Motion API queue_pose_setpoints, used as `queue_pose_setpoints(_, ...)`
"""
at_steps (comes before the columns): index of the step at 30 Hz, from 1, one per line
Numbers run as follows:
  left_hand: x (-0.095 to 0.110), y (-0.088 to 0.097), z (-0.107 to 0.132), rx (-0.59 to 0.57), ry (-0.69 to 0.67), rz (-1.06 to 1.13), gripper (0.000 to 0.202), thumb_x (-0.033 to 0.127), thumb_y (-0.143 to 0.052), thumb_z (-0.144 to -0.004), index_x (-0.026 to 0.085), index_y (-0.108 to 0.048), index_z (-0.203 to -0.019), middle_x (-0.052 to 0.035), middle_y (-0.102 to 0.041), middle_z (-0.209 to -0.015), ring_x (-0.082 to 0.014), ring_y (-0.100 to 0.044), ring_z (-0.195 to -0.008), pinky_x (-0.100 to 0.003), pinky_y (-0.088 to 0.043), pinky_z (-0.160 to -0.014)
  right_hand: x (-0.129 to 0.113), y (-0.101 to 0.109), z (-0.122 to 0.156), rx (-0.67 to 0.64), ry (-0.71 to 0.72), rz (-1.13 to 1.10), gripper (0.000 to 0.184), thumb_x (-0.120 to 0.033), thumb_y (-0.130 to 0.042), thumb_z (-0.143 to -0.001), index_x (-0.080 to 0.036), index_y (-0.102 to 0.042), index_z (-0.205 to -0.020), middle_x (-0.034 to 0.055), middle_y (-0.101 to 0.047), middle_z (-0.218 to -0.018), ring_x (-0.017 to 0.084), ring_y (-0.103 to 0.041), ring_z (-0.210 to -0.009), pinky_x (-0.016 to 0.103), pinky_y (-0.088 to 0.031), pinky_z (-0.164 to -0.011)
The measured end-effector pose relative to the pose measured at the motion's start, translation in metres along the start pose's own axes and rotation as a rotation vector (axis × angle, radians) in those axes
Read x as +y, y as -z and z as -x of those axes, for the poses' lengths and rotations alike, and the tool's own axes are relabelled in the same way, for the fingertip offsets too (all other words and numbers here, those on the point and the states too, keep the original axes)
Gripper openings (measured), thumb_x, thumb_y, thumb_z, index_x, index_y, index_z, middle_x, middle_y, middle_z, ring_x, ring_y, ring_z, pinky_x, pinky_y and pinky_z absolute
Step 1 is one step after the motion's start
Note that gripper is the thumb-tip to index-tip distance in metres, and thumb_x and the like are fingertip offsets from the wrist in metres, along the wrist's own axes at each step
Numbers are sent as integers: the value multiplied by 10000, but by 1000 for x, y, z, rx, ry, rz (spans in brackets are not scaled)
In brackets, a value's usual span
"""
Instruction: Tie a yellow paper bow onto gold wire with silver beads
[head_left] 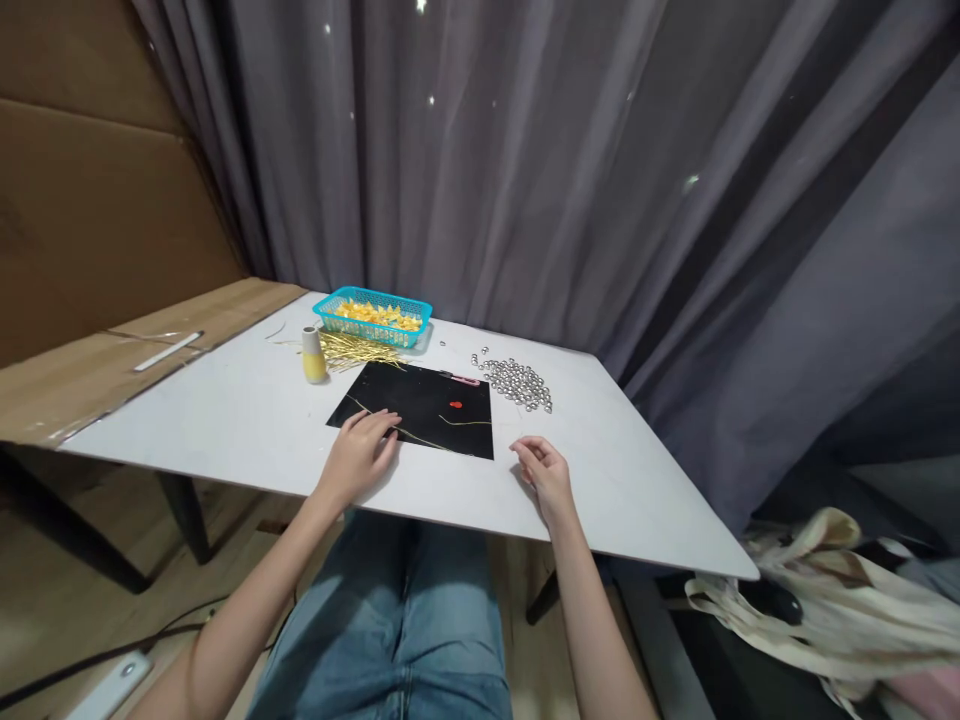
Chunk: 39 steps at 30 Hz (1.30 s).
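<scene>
Your left hand [364,450] lay on the near left part of the black sheet [420,388], palm down, fingers loosely extended and a little apart, with no clear hold on anything. A long gold wire [425,441] ran across the sheet's near side, passing at your fingers. Your right hand [546,472] was just beyond the sheet's right edge, fingers curled and thumb close to the forefinger; you could not tell from this view whether anything was pinched there.

The sheet was on the white table [622,480] in front of you. On it were a shorter wire [469,423] near the right edge, a red spot [455,405], and a pink tool [466,380] at the far right edge. Silver beads [519,384] were spread to the right of the sheet. Beyond its far left side were a pile of gold strands [356,350], a yellow-and-grey bottle [313,357], and a blue basket [425,310] holding yellow pieces [379,315].
</scene>
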<state>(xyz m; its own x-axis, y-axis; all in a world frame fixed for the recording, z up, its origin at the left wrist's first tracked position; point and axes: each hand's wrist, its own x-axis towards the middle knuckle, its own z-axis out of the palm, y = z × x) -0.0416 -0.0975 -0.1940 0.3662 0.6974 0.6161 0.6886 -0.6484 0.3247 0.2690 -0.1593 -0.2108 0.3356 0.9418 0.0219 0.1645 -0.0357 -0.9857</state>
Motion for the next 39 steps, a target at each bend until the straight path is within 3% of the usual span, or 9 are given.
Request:
queue_pose_setpoints(3,2,4,-1,47,0,8,253,210,-446,-925,172,-652,-1068,-118,-748,-1091,-271,-684,-1031,-453,-447,-957,1,0,-1,54,51,66,333,-332,-607,-944,-169,-580,-1233,92,-614,-1223,230,-643,-1012,433,-560,-838)
queue_pose_setpoints(6,6,8,1,70,-19,19,207,213,-449,-931,171,-652,-933,-96,-745,-860,-235,-682,-796,-376,-470,-756,1,-2,1,137,124,165,270,-345,-621,-931,-150,-626,-1118,66,-656,-1080,193,-655,-887,376,-561,-766)
queue_pose_setpoints(10,11,7,8,-73,-222,96,343,251,-480,-905,207,-536,-570,2,-569,-497,-138,-538,-481,-275,-354,-519,-4,-5,4,229,188,311,263,-424,-702,-766,-162,-682,-765,-4,-588,-625,153,-517,-570,289,-462,-575)
queue_pose_setpoints(13,13,4,11,-185,-322,152,402,256,-480,-888,200,-464,-490,15,-518,-428,-110,-475,-398,-273,-290,-469,-11,-6,6,256,197,404,262,-446,-694,-699,-184,-683,-700,-3,-570,-564,167,-492,-548,293,-436,-567)
queue_pose_setpoints(18,11,1,12,-304,-341,185,346,267,-524,-839,186,-503,-503,-5,-568,-441,-115,-502,-389,-278,-215,-449,-20,-9,7,298,165,512,308,-506,-690,-659,-199,-683,-674,18,-614,-563,181,-527,-524,292,-446,-543)
queue_pose_setpoints(24,9,0,8,-441,-239,180,310,265,-593,-809,170,-567,-515,-18,-630,-473,-132,-530,-398,-270,-189,-460,-18,-10,6,376,121,564,391,-575,-660,-687,-187,-693,-718,65,-687,-650,209,-587,-564,302,-492,-538)
queue_pose_setpoints(33,3,6,6,-546,-103,257,398,294,-485,-928,182,-503,-546,-8,-609,-506,-144,-580,-459,-264,-290,-493,-21,-17,0,285,163,591,437,-630,-655,-717,-195,-690,-691,87,-686,-737,233,-598,-647,363,-501,-655)
queue_pose_setpoints(39,12,8,-5,-526,3,428,258,271,-456,-963,203,-567,-739,-10,-627,-689,-168,-619,-662,-272,-436,-623,-17,-13,1,232,163,563,399,-587,-640,-786,-196,-680,-719,68,-650,-734,215,-563,-648,353,-477,-671)
